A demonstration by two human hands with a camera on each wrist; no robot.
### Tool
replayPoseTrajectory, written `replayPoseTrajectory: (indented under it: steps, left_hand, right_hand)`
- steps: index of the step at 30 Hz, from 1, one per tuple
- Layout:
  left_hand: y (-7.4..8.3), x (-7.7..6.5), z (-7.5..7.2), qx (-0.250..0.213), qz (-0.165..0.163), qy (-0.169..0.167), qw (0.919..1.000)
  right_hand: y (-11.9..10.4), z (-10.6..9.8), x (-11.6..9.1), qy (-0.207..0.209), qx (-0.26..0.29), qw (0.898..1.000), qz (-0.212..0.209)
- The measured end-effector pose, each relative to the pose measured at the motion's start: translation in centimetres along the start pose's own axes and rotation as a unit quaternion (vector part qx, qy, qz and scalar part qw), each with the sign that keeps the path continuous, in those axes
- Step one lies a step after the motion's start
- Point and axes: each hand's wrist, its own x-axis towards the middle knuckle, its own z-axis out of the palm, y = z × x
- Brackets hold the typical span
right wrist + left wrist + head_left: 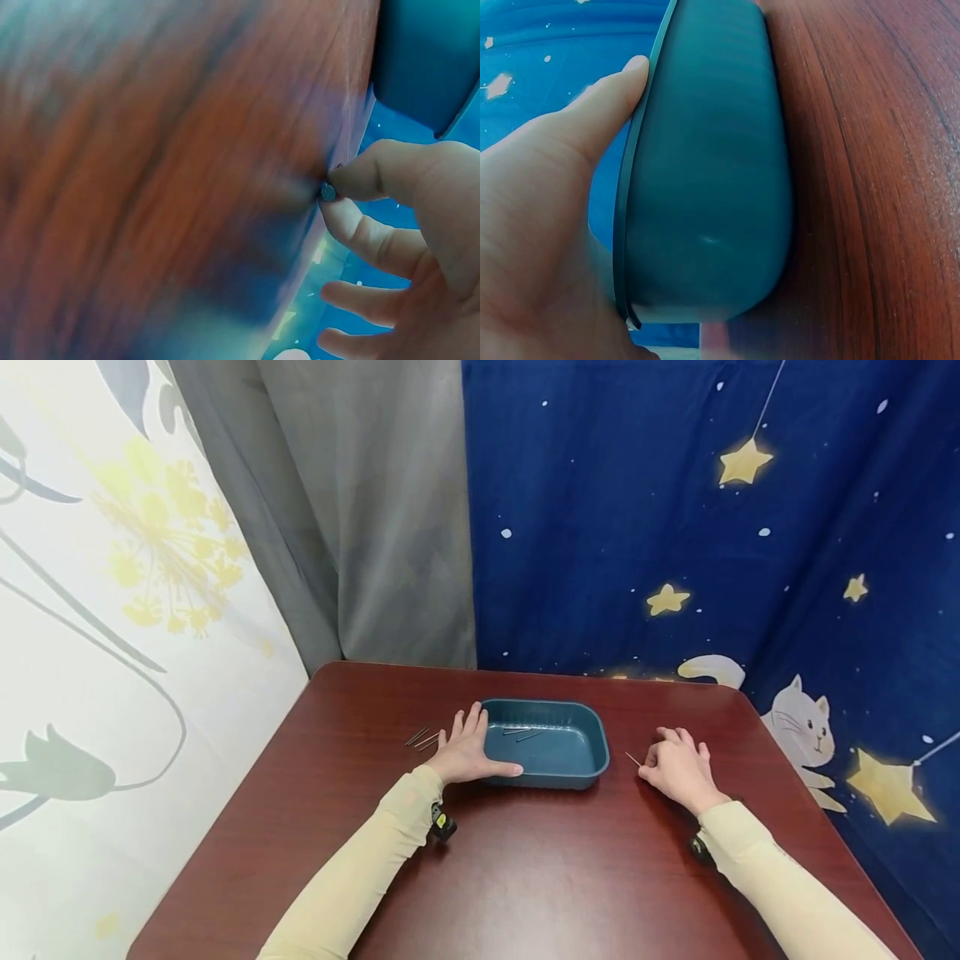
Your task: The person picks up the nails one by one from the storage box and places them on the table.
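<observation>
A dark teal rectangular tray (555, 781) stands on the table, with a few nails (528, 736) lying on its bottom. My left hand (468, 752) rests against the tray's left end, fingers spread and thumb along the near rim; the left wrist view shows the thumb (615, 97) touching that rim. To the right of the tray, my right hand (681, 770) pinches a thin nail (632, 759) between thumb and forefinger, just above the tabletop. Its round flat head (328, 192) shows at the fingertips in the right wrist view. Several more nails (417, 737) lie left of the tray, partly behind my left hand.
The dark red wooden table (555, 877) has rounded far corners. Behind it hang a grey curtain (405, 527) and a blue star-patterned curtain (600, 510); a white flowered cloth (112, 693) hangs along the left side.
</observation>
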Motion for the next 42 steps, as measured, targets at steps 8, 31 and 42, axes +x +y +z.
replayPoseTrajectory:
  steps: [8,31,42]
  left_hand:
    - [-0.2,0.1,0.1,-0.006,-0.001,0.003,1.0]
    - [-0.4,0.4,0.0,-0.01,-0.004,-0.001,0.9999]
    - [-0.5,0.8,0.2,-0.017,-0.001,-0.006,0.9998]
  right_hand:
    - [-0.1,-0.3,0.1,-0.014,0.0,1.0,0.005]
    - [-7.2,-3.6,3.1,0.063,0.056,0.993,-0.078]
    - [-12.3,-3.9,6.6,-0.037,0.052,0.989,-0.136]
